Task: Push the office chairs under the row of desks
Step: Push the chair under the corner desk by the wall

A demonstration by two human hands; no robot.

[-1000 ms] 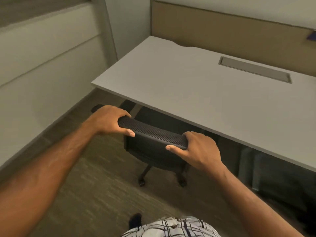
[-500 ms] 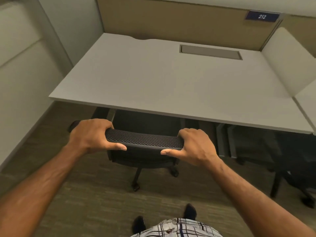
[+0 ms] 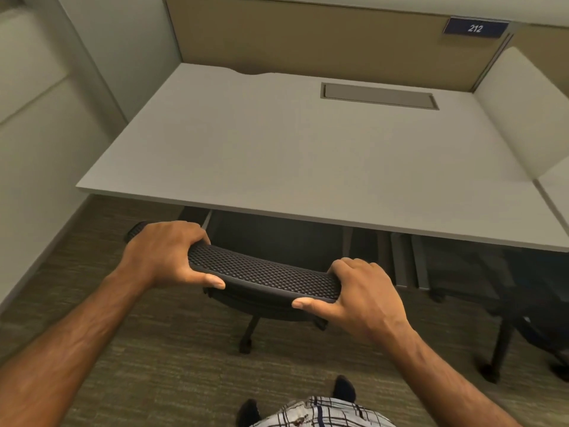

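Observation:
A black office chair with a mesh backrest [image 3: 264, 274] stands at the front edge of a pale grey desk [image 3: 292, 155]. Its seat is hidden in shadow under the desktop; its wheeled base [image 3: 246, 340] shows on the carpet. My left hand [image 3: 163, 254] grips the left end of the backrest's top edge. My right hand [image 3: 363, 295] grips the right end, thumb on the near side.
A tan partition [image 3: 308, 35] with a blue "212" sign [image 3: 474, 27] backs the desk. A white divider [image 3: 520, 118] bounds it on the right. A second dark chair [image 3: 523, 331] sits at the right under the neighbouring desk. A wall [image 3: 37, 118] runs along the left.
The view has swung from an angle to face the desk squarely, and the chair now sits straighter against the desk edge. Both hands keep their grip on the backrest.

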